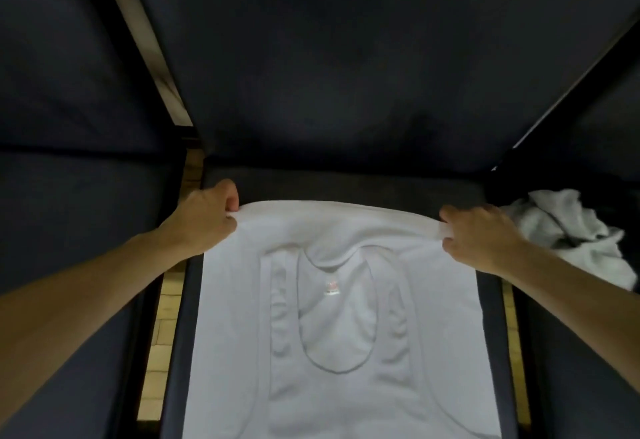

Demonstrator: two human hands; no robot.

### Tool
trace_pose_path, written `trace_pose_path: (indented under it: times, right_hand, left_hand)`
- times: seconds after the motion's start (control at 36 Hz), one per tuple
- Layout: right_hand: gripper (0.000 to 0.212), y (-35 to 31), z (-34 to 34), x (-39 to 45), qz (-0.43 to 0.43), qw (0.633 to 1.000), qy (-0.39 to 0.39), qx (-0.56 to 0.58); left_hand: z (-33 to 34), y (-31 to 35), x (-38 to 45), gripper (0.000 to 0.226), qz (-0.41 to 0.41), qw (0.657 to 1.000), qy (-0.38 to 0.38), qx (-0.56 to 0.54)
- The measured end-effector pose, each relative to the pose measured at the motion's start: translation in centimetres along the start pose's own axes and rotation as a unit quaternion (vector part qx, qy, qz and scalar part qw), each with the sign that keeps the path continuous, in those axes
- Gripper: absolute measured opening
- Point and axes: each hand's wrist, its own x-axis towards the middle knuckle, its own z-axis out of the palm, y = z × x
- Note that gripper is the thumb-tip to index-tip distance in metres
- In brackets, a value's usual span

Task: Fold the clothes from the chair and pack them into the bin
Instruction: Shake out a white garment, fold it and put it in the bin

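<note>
Grip: left hand [207, 220] and right hand [479, 236] pinch white vest's [337, 300] far edge.

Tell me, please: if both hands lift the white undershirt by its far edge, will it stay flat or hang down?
The white undershirt would probably hang limp: its far edge sags between the left hand and right hand. It looks thin, so likely light.

- A small reddish mark [331, 286] with pale print beneath it sits on the white undershirt [337, 317], too blurred to read.
</note>
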Motion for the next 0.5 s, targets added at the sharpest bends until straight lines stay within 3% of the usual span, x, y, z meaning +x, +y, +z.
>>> trace_pose_path:
  times: [0.17, 0.36, 0.5]
  right_hand:
    - [0.018, 0.4, 0.5, -4.8, -0.011, 0.994, 0.023, 0.104]
    - [0.017, -0.9, 3.6, -11.4, -0.058, 0.966, 0.008, 0.253]
    - [0.015, -1.5, 6.3, -16.3, -0.098, 0.968, 0.006, 0.231]
  left_hand:
    - [-0.4, 1.0, -4.0, 0.038, 0.008, 0.998, 0.042, -0.043]
    - [1.4, 1.0, -13.2, 0.016, -0.04, 0.997, 0.043, -0.052]
    - [4.6, 0.4, -19.9, 0.013, -0.037, 0.995, 0.044, -0.086]
